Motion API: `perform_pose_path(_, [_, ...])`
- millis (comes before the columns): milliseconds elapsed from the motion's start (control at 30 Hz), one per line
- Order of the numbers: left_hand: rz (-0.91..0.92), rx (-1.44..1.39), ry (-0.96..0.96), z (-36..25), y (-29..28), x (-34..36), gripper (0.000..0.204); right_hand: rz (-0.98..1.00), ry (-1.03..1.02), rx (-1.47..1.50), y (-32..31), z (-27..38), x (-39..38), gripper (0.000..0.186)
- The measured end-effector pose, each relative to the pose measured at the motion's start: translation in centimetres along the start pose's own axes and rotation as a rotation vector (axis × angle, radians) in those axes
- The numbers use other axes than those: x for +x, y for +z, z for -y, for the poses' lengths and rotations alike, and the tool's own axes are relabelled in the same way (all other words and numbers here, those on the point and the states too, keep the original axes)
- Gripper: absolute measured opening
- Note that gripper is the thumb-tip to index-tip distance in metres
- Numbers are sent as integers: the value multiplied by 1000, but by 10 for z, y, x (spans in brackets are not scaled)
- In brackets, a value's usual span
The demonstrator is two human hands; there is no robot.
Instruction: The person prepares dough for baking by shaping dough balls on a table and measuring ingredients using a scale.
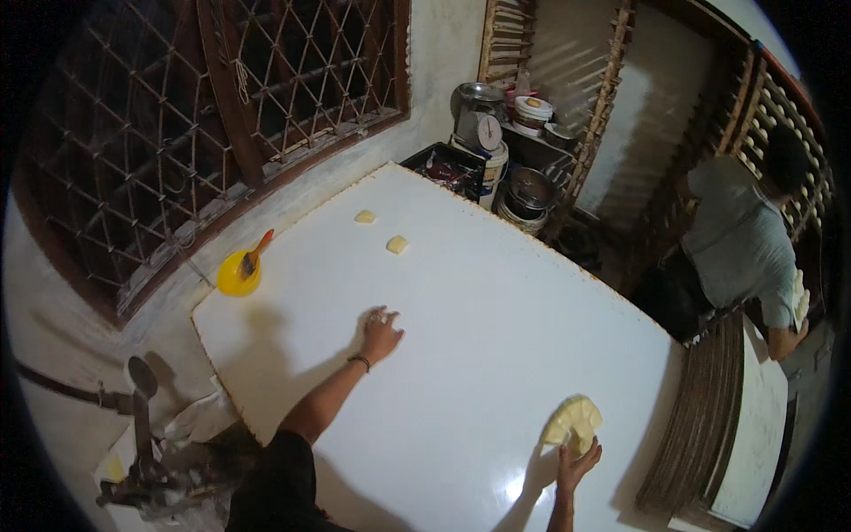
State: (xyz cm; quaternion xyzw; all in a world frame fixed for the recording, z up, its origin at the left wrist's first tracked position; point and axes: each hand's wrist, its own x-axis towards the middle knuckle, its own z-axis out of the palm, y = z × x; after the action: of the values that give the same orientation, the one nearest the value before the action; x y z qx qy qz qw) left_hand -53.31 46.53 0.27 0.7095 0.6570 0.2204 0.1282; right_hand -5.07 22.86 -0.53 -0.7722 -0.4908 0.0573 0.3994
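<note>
From where I stand, the grille (297,84) covers the window at far left, above the white table (461,328). The yellow bowl (232,282) sits at the table's left edge; the brush (258,252) leans in it, its orange handle pointing up and right. Next are two small dough squares, the far square (364,215) and, to its right and nearer, the near square (396,245); they lie apart. Below them, the left hand (382,337) is over the table, fingers spread, grip wide and holding nothing. Beyond the table is the dial scale (488,133).

The dough (574,413) lies near the table's right side. It forms a thick arc: the long axis follows the curve, the bulge faces the far side, and the gap faces the wearer. The right hand (578,467) meets its near end, thumb and fingers apart; I cannot tell whether the grip is closed. At far right are the boards (696,426) and a co-worker (740,230).
</note>
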Motion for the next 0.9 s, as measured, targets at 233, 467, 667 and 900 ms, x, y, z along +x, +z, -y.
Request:
perform_pose_path(233, [-141,154,-16,87,-2,185,53,-108,204,-618,95,60,7,66])
perform_pose_path(467, [-288,327,185,165,26,304,17,-23,238,-584,89,57,-5,84])
perform_pose_path(667, [-448,397,14,195,-2,329,31,-177,192,-379,108,87,-5,54])
perform_pose_path(900, [-29,142,-131,156,3,304,40,-95,112,-387,105,77,-5,62])
